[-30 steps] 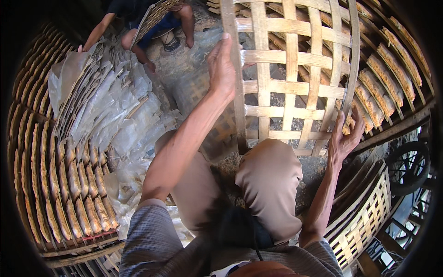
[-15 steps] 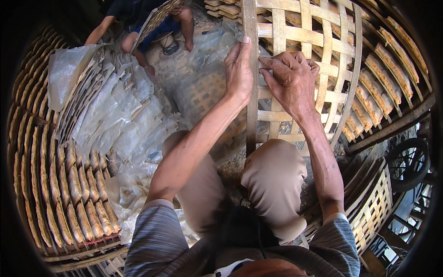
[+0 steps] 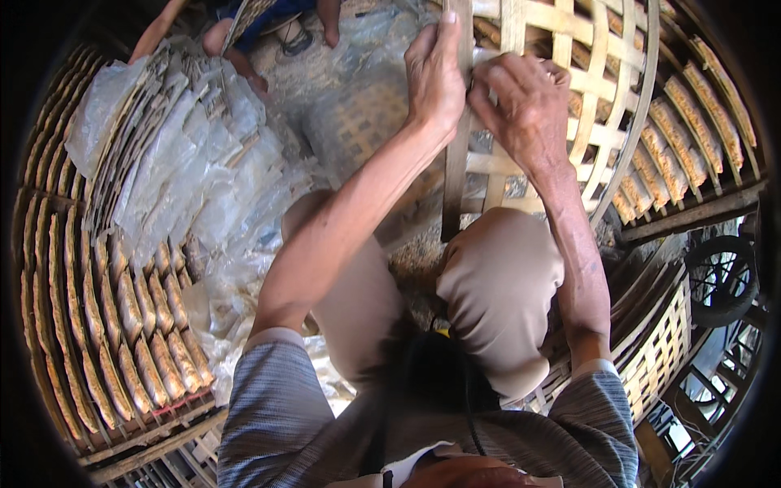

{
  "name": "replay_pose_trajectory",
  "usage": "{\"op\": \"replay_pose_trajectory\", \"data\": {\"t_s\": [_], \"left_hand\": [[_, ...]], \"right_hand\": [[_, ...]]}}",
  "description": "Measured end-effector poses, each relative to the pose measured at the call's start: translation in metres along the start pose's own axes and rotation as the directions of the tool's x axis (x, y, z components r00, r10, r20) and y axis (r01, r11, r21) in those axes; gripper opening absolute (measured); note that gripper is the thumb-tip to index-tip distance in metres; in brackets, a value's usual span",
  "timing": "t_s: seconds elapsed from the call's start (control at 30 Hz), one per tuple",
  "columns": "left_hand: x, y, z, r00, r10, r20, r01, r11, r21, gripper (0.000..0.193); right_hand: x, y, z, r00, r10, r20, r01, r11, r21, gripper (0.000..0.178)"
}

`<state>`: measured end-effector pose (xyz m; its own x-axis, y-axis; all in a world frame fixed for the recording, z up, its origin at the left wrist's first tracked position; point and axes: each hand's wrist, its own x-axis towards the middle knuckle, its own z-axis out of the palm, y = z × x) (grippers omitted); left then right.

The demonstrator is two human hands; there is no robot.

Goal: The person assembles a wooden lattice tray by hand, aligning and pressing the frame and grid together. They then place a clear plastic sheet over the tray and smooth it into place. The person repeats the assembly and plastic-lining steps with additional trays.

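A woven bamboo tray (image 3: 457, 179) with a wooden edge slat stands tilted up in front of me, above my right knee. My left hand (image 3: 436, 85) is closed at the slat, thumb pointing up along it; its other fingertips are partly hidden. Just right of the slat, my right hand (image 3: 525, 106) lies against the lattice with fingers curled and pinched together. What sits between those fingertips cannot be made out. Clear plastic sheeting (image 3: 358, 114) shows beyond my left forearm, with another woven lattice under it.
At left, racks hold rows of long brownish slabs (image 3: 163, 366), beside a plastic-covered stack of thin boards (image 3: 203, 154). More slabs (image 3: 675, 146) stand at right, above a black wheel (image 3: 721, 281) and leaning woven trays (image 3: 655, 358). Another person's leg (image 3: 244, 69) shows at the top.
My view has shifted, so the tray and both hands sit higher and slightly right. My right hand's fingers have drawn closer to the slat. The other person's board is now mostly out of view.
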<state>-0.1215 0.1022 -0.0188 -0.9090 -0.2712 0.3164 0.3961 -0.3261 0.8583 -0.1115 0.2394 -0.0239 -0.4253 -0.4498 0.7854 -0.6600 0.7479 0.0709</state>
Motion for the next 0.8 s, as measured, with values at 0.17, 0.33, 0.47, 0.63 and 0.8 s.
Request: {"op": "replay_pose_trajectory", "data": {"t_s": [0.17,0.33,0.47,0.63,0.8], "left_hand": [[0.0,-0.002,-0.006,0.999,-0.011,0.05,0.012,0.999,-0.029,0.042],[0.004,-0.01,0.0,0.996,0.032,0.086,-0.028,0.999,-0.043,0.043],[0.016,-0.024,0.012,0.988,0.003,0.154,0.024,0.984,-0.176,0.044],[0.026,-0.002,0.026,0.927,-0.002,0.376,0.09,0.972,-0.218,0.04],[0.042,0.006,0.024,0.834,0.19,0.518,-0.094,0.974,-0.206,0.028]], "right_hand": [[-0.007,0.005,-0.037,0.999,-0.017,0.034,0.018,0.999,-0.035,0.021],[-0.061,0.086,-0.078,0.838,0.254,-0.484,-0.409,0.879,-0.246,0.051],[-0.098,0.151,-0.122,0.516,0.847,-0.125,-0.791,0.528,0.308,0.069],[-0.081,0.163,-0.162,0.583,0.788,-0.196,-0.575,0.571,0.585,0.038],[-0.035,0.157,-0.202,0.611,0.764,-0.208,-0.583,0.612,0.534,0.042]]}}
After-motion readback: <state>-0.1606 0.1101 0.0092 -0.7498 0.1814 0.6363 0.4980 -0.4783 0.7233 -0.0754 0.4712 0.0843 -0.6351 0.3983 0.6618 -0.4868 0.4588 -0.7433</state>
